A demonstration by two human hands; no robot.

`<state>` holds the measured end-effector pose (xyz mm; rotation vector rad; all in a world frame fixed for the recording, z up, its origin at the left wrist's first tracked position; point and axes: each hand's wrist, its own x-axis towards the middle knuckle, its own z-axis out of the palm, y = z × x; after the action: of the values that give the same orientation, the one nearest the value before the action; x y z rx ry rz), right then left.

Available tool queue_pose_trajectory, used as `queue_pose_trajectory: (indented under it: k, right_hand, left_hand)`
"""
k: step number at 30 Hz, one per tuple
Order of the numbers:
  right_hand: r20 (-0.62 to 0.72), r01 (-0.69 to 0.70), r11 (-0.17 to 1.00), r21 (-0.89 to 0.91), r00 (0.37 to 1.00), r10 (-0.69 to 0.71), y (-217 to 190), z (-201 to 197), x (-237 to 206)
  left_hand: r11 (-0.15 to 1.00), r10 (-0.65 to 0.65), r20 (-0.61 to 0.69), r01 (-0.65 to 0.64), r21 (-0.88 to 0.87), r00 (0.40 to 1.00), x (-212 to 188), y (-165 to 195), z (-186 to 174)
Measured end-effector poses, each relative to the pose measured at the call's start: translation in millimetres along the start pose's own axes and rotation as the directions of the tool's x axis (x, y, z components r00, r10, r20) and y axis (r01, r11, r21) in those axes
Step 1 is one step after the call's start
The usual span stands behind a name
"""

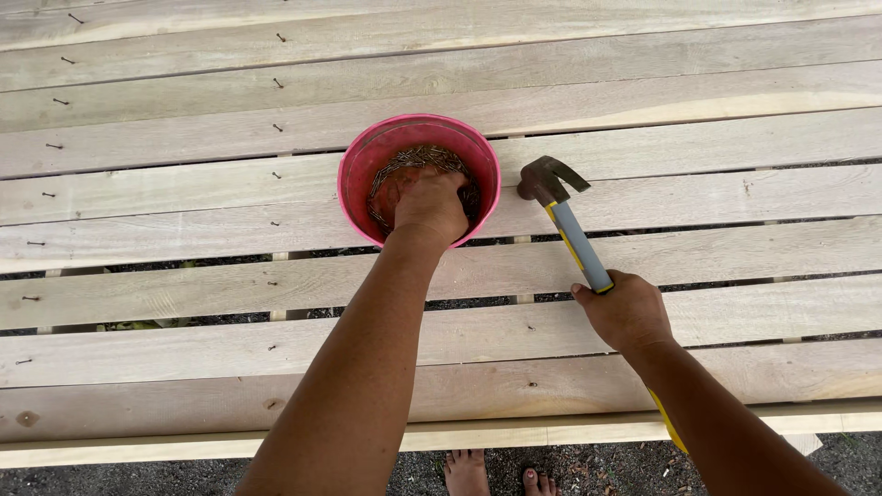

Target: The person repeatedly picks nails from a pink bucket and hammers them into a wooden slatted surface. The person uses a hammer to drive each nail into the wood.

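**Nails half in, more on the way**

A pink bucket [342, 184] of loose nails [418, 156] stands on pale wooden planks [689, 202]. The left hand [430, 207] digs inside, its fingers hidden. The right hand [627, 312] grips a claw hammer [560, 216]. Two columns of nails [276, 129] at left stand proud, not yet driven home; the right side shows none.

Round pink bucket [354, 174] of nails [418, 156] on planks; grey-yellow-handled claw hammer [562, 216] beside it

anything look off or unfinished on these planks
Yes: the nails in two rows on the left stand proud and tilted, not flush with the planks. Otherwise nothing is spilled; the left hand is in the pink bucket, the right hand holds the hammer.
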<state>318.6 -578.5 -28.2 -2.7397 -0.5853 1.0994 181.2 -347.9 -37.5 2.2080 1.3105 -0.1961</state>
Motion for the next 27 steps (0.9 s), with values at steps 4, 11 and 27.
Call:
queue_pose_trajectory:
  k: [4,11,27]
  right_hand:
    - [-0.008,-0.072,0.996,-0.045,0.997,0.072,-5,-1,4]
    - [-0.050,-0.062,0.996,-0.058,0.997,0.059,-9,-1,8]
    - [-0.089,-0.137,0.986,-0.099,0.988,0.128,-10,4,-3]
  left_hand:
    - [0.994,0.110,-0.063,-0.111,-0.008,0.992,-3,9,3]
    - [0.908,-0.150,-0.031,0.126,-0.400,0.988,10,-3,-4]
    - [0.989,-0.130,-0.280,0.104,-0.104,0.951,85,-25,-29]
